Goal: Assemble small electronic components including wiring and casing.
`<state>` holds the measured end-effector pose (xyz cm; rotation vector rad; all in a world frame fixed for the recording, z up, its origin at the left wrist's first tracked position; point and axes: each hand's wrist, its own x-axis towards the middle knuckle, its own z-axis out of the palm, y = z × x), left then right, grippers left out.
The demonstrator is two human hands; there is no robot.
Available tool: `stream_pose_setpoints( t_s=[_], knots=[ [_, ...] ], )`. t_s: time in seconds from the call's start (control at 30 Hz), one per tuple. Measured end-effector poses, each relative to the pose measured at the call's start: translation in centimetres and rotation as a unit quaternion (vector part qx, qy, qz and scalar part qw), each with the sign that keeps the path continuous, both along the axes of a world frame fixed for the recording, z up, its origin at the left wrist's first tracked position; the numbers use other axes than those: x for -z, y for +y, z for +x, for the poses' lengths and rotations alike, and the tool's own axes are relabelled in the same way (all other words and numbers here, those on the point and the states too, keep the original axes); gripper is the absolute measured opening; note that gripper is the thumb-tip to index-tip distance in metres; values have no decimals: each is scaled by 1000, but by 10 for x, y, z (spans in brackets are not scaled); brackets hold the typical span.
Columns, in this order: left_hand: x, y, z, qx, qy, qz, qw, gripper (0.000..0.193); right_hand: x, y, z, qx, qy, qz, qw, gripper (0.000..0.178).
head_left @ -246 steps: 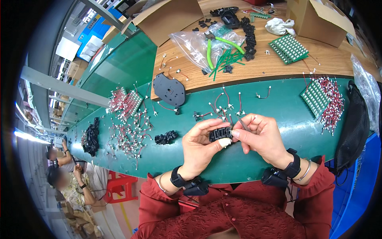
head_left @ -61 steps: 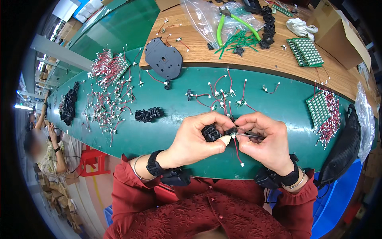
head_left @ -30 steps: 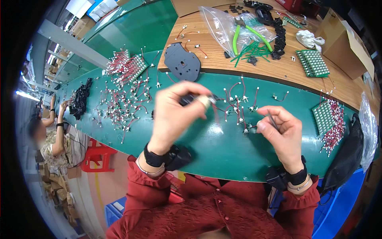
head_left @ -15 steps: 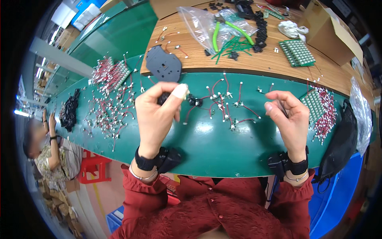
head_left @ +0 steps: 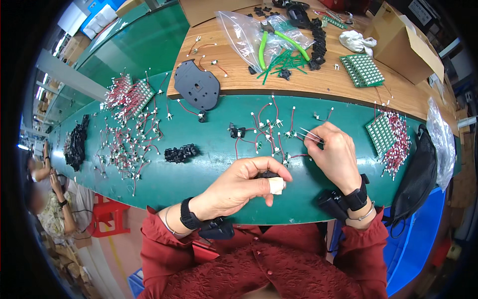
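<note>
My left hand (head_left: 239,189) is closed in a pinch over the near part of the green table, its thumb wrapped in white tape. A small black plastic part (head_left: 268,174) shows between its fingers, mostly hidden. My right hand (head_left: 333,152) grips metal tweezers (head_left: 309,134), whose tips point left at a loose group of small circuit boards with red wires (head_left: 271,132). Left of that group lies a black part with a board (head_left: 236,131). A clump of black plastic parts (head_left: 181,153) rests left of my left hand, and another black part (head_left: 202,116) with a red wire lies beyond it.
A wired-board pile (head_left: 130,142) and black parts (head_left: 76,144) lie left. Board panels (head_left: 381,134) and a black bag (head_left: 416,174) lie right. The raised wooden top (head_left: 234,82) holds green-handled cutters (head_left: 262,50), a dark plate (head_left: 197,85) and a carton (head_left: 406,45). Co-workers sit far left.
My left hand has moved right and closer to me, uncovering the clump of black parts. My right hand has moved left, its tweezers now plainly visible near the wired boards. The view has shifted slightly.
</note>
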<state>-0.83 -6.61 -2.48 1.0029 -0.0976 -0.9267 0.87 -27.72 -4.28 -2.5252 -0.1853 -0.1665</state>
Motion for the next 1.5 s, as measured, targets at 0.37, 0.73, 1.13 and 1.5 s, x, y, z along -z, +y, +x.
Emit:
stream_pose_setpoints(
  t_s=[0.37, 0.73, 1.13, 1.5],
  knots=[
    [6, -3, 3, -3, 22, 16, 1000, 17, -4, -2, -3, -32, -54, 10, 998, 11],
    [6, -7, 5, -38, 81, 25, 996, 20, -14, 4, -7, -31, -84, -32, 995, 9],
    [8, -9, 2, -43, 39, -3, 998, 19, -27, 4, -20, -172, 213, 424, 863, 10],
    [6, -10, 0, -74, 62, -3, 995, 19, -18, 19, -17, -185, -74, 293, 935, 19]
  ],
)
